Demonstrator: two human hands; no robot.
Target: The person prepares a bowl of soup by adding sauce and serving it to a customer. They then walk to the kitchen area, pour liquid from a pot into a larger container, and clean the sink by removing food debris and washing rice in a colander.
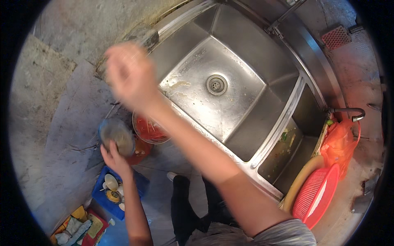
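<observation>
My left hand (115, 158) is low on the left, its fingers against the near side of a blurred round vessel with a greyish inside (118, 136); whether it grips the rim is unclear. My right hand (130, 73) is raised near the left corner of a stainless steel sink (197, 83), blurred by motion, with its fingers curled; nothing can be made out in it. Below my right forearm, a round clear-rimmed container with red contents (149, 127) is partly covered by the arm.
A blue crate (106, 200) holds bowls and other dishes. The second sink basin (281, 156) contains food scraps. Beside it are a red plastic colander (311, 193), an orange plastic bag (340, 144) and a curved faucet (347, 110). Packets (77, 229) lie at lower left.
</observation>
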